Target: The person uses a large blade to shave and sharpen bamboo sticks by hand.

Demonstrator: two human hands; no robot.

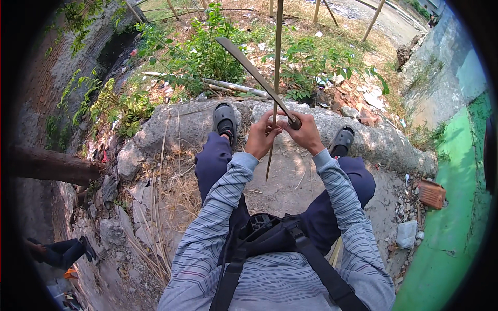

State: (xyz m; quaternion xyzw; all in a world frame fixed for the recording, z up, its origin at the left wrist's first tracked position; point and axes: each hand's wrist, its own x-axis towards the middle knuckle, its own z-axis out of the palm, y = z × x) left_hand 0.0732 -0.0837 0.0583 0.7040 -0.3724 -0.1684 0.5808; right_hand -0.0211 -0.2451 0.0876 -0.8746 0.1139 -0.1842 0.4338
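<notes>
A long, thin bamboo strip (278, 46) runs nearly upright in front of me, its lower end tapering off below my hands. My left hand (261, 139) pinches it between thumb and fingers. My right hand (305, 132) is closed around a machete (248, 68), whose dark blade slants up to the far left and crosses the strip just above my fingers. The butt of its handle pokes out beside my right hand. Both hands are close together, almost touching, above the ground between my knees.
My feet, in grey clogs (224, 122), rest against a rough stone ledge (171, 124). Beyond it grow green shrubs (212, 57) amid litter. Long thin strips (161, 207) lie at left, near a brown log (54, 165). At right are a broken orange brick (431, 194) and a green-painted wall (456, 155). Another person's legs (65, 254) show at lower left.
</notes>
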